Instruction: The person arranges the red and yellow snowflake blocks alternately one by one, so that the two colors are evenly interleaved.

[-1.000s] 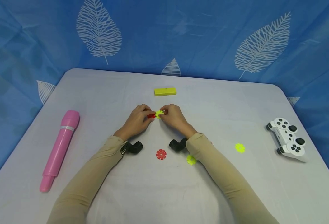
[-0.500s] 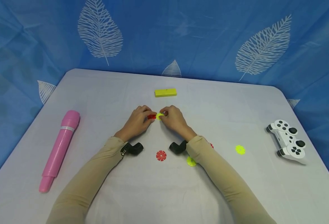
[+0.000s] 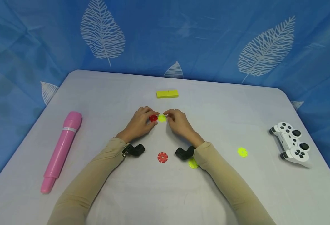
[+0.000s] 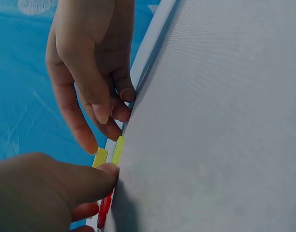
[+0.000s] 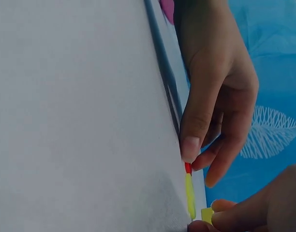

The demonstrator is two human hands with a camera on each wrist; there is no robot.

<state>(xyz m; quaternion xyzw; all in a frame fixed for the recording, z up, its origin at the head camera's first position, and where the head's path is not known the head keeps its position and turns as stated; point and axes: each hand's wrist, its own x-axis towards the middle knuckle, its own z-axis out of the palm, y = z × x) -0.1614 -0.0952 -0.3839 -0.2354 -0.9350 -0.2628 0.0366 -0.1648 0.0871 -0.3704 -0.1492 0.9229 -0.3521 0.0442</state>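
My left hand (image 3: pixel 140 124) holds a red notched plastic disc (image 3: pixel 153 118), with thumb and index finger at its edges. A yellow disc of the same kind (image 3: pixel 162 118) adjoins it on the right; whether the two interlock cannot be told. In the left wrist view the red disc (image 4: pixel 105 210) and yellow disc (image 4: pixel 118 150) appear edge-on beside the left thumb. My right hand (image 3: pixel 179 122) is just right of the yellow disc, its fingers loosely bent. A small gap shows between its fingertips and that disc in the left wrist view.
A loose red disc (image 3: pixel 162 157) and yellow discs (image 3: pixel 193 163) (image 3: pixel 242 152) lie nearer and rightward. A yellow block (image 3: pixel 167 94) sits behind the hands. A pink microphone-shaped object (image 3: pixel 61 153) lies left, a white game controller (image 3: pixel 291 143) right.
My right hand has let go of the yellow disc and drawn slightly rightward. The red disc has turned from edge-on to face up, with the yellow disc flat beside it.
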